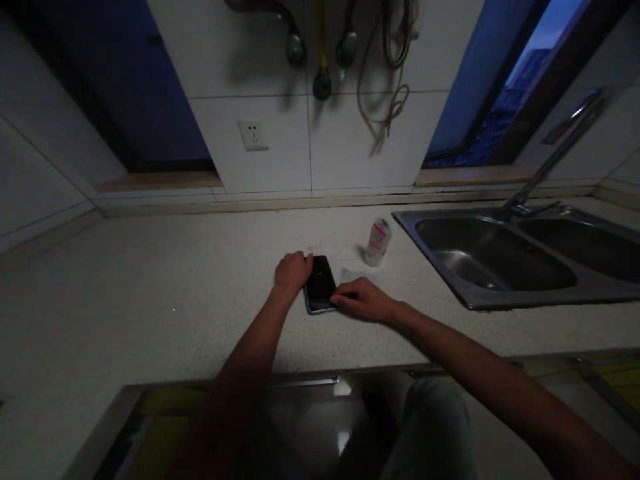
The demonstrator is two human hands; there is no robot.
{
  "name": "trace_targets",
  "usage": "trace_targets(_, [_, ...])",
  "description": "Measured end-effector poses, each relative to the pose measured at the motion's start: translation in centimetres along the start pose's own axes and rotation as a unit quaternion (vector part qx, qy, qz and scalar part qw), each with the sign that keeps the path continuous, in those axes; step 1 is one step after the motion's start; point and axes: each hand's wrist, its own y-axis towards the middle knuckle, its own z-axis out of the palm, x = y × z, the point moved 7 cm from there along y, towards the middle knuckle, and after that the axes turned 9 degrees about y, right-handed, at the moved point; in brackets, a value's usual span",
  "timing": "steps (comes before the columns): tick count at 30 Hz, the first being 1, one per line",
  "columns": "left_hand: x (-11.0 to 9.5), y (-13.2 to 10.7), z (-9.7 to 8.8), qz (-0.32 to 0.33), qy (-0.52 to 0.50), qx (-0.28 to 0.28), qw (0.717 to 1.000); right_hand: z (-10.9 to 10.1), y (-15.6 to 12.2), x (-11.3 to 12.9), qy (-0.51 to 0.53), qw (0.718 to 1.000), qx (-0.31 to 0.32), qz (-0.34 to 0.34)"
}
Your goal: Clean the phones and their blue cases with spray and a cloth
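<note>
A dark-screened smartphone [320,283] with a pale edge lies face up on the light countertop [200,280]. My left hand [293,272] grips its upper left side, fingers curled and thumb over the top edge. At the lower right corner, my right hand [364,299] has its thumb and fingers pinched together on the phone's edge. Whether a thin film is between those fingertips cannot be made out. Just beyond my right hand lies a small pale sheet or packet [356,274]. Behind that stands a white bottle [378,242] with pink-red print, leaning slightly.
To the right, a double steel sink [450,283] with a tall faucet [545,160] is set into the counter. A tiled wall [280,163] with a power socket [253,135], pipe valves [323,85] and a hanging cord [387,123] rises behind. Cabinet fronts lie below the counter edge.
</note>
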Motion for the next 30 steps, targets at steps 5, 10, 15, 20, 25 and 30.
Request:
trace_targets(5, [0.0, -0.1, 0.1, 0.006, 0.01, 0.004, 1.0, 0.1, -0.1, -0.2, 0.021, 1.0, -0.008, 0.011])
trace_targets(10, [0.9, 0.2, 0.0, 0.01, -0.02, -0.008, 1.0, -0.2, -0.1, -0.7, 0.173, 0.98, -0.034, 0.091])
trace_targets(15, [3.9, 1.6, -1.0, 0.003, -0.138, -0.072, 0.988, -3.5, -0.2, -0.8, 0.257, 0.95, -0.137, 0.113])
trace_targets(20, [6.8, 2.5, 0.1, -0.076, -0.24, -0.06, 0.966, -8.2, -1.0, -0.7, 0.309, 0.911, -0.265, 0.069])
trace_targets(25, [6.2, 2.5, 0.2, -0.061, -0.234, -0.062, 0.968, -8.8, -1.1, -1.0, 0.304, 0.909, -0.279, 0.063])
trace_targets(30, [4.2, 0.9, -1.5, -0.036, -0.164, -0.063, 0.984, -6.8, -0.5, -2.1, 0.245, 0.933, -0.235, 0.12])
